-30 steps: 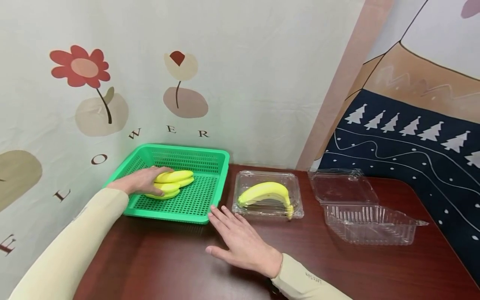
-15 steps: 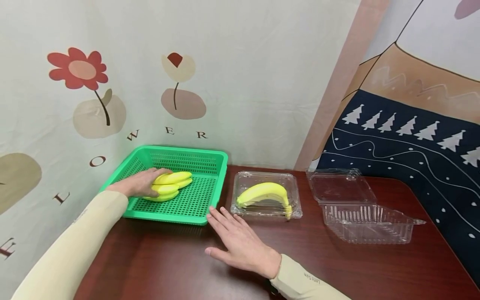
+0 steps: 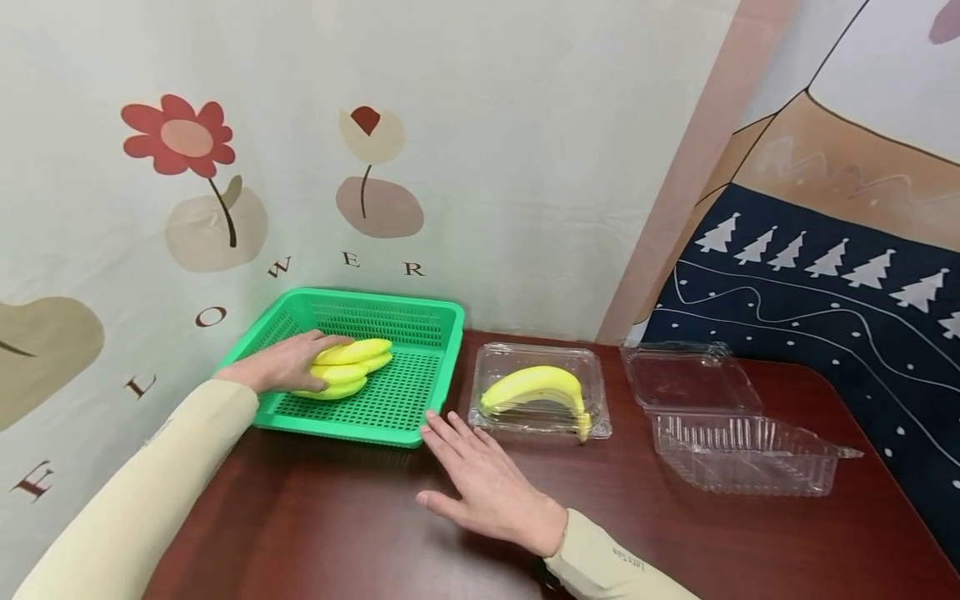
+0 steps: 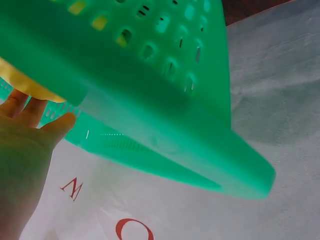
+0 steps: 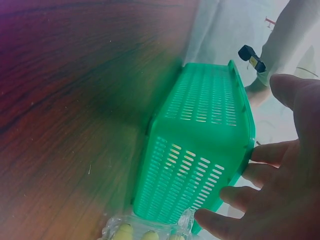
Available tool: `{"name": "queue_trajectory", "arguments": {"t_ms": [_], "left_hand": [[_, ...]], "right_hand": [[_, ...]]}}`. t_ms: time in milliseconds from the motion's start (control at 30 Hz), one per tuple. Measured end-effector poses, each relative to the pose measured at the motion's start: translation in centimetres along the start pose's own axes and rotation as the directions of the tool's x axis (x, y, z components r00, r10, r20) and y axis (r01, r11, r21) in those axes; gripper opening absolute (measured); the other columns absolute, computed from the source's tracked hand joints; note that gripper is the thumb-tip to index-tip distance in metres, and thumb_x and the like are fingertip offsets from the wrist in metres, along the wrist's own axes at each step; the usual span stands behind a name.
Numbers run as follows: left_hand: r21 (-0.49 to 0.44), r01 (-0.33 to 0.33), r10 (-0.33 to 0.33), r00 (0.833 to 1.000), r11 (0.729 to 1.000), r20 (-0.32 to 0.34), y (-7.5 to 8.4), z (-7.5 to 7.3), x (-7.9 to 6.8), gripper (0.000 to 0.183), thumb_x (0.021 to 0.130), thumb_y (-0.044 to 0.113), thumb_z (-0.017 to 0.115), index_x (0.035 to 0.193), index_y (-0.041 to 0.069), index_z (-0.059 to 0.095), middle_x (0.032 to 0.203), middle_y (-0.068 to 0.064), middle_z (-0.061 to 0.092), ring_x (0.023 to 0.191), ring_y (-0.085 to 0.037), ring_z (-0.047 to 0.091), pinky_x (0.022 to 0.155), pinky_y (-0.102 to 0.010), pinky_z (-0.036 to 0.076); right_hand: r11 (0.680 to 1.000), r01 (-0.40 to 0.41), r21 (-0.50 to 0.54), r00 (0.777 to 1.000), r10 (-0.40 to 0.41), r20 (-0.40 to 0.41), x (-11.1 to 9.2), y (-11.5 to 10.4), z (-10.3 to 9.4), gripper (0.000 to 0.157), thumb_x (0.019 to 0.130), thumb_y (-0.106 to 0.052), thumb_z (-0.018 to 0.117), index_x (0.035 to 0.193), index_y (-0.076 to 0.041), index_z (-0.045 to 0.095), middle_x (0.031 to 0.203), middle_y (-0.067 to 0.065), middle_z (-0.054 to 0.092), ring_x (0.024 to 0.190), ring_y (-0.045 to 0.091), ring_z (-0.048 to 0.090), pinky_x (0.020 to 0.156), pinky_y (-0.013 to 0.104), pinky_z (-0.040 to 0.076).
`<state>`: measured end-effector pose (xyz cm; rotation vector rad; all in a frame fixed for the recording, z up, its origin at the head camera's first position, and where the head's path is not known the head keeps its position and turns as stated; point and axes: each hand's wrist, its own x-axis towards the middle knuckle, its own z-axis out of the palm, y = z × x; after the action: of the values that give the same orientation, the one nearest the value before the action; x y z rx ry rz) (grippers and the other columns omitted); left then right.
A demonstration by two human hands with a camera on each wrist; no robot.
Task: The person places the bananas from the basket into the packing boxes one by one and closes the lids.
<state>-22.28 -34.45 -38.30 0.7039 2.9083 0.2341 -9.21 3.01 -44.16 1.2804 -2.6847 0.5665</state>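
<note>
A bunch of yellow bananas (image 3: 348, 373) lies in the green perforated basket (image 3: 337, 432) at the left. My left hand (image 3: 285, 364) reaches over the basket's left side and grips the bunch, thumb at the front and fingers behind, covering its left end. In the left wrist view, fingertips meet the yellow peel (image 4: 27, 86) below the basket rim. My right hand (image 3: 495, 492) is spread over the table just off the basket's front right corner. Its fingers (image 5: 260, 175) are straight and hold nothing, fingertips right at the rim in the right wrist view.
Right of the basket sits a closed clear plastic clamshell (image 3: 592, 367) with bananas (image 3: 534, 383) inside. Farther right, another clear clamshell (image 3: 742, 458) stands with its lid (image 3: 690, 379) folded back. A printed cloth (image 3: 525, 167) hangs behind the dark red table (image 3: 322, 517).
The head view shifts slightly. Both hands, the bananas and the basket stay nearly where they were, with only a small movement of the left thumb.
</note>
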Motion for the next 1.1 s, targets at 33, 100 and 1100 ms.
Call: {"name": "queue_trajectory", "arguments": {"t_ms": [33, 100, 1100], "left_hand": [[0.003, -0.001, 0.001, 1.0, 1.0, -0.002, 0.2, -0.1, 0.0, 0.077, 0.08, 0.017, 0.082, 0.151, 0.013, 0.052, 0.11, -0.009, 0.057, 0.09, -0.023, 0.053, 0.075, -0.041, 0.045], [0.011, -0.005, 0.005, 1.0, 1.0, -0.008, 0.4, -0.2, -0.1, 0.077, 0.08, 0.017, 0.082, 0.151, 0.013, 0.052, 0.109, -0.009, 0.057, 0.09, -0.023, 0.052, 0.076, -0.04, 0.045], [0.115, -0.131, 0.159, 0.947, 0.985, -0.278, 3.5, -4.4, -3.5, 0.076, 0.082, 0.021, 0.083, 0.15, 0.01, 0.052, 0.115, -0.012, 0.059, 0.1, -0.025, 0.053, 0.075, -0.041, 0.048]], "right_hand": [[1.0, 0.001, -0.001, 1.0, -0.001, -0.003, 0.0, 0.0, 0.0, 0.078, 0.105, -0.061, 0.045, 0.164, -0.011, 0.031, 0.172, -0.001, 0.012, 0.157, 0.025, 0.017, 0.12, 0.055, 0.032], [1.0, 0.0, -0.004, 1.0, 0.0, -0.006, 0.0, 0.1, 0.0, 0.078, 0.105, -0.061, 0.044, 0.164, -0.011, 0.031, 0.172, -0.001, 0.012, 0.157, 0.025, 0.017, 0.119, 0.055, 0.033], [1.0, -0.006, 0.002, 1.0, 0.006, -0.016, -0.5, 0.0, 0.1, 0.078, 0.105, -0.06, 0.045, 0.164, -0.011, 0.029, 0.172, 0.001, 0.014, 0.157, 0.026, 0.017, 0.119, 0.055, 0.033]]}}
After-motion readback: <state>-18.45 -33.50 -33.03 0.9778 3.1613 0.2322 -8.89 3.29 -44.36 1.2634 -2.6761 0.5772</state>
